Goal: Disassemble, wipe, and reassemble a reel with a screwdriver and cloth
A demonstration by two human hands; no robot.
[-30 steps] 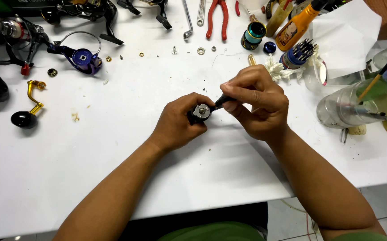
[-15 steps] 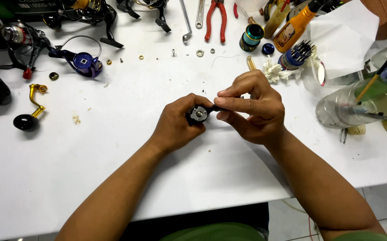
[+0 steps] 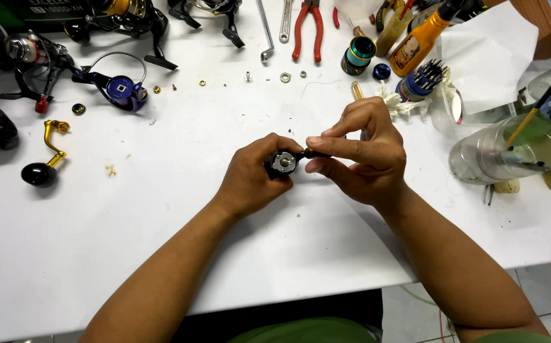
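My left hand [image 3: 250, 174] grips a small round black and silver reel part [image 3: 282, 163] just above the white table [image 3: 161, 209]. My right hand [image 3: 364, 155] pinches a thin black tool [image 3: 316, 153] between thumb and forefinger, its tip against the side of the part. Both hands meet at the middle of the table. Most of the part is hidden by my left fingers.
Fishing reels [image 3: 27, 54] and a blue rotor [image 3: 123, 89] lie far left, with a gold handle with a black knob [image 3: 43, 162]. Red pliers [image 3: 306, 28], a wrench [image 3: 286, 19], small washers, an orange bottle [image 3: 418, 44] and clear plastic containers [image 3: 497, 149] crowd the back and right.
Both hands have stayed together at the table's middle, with my right hand's fingers shifting slightly on the tool against the part. Nothing else on the table has moved.
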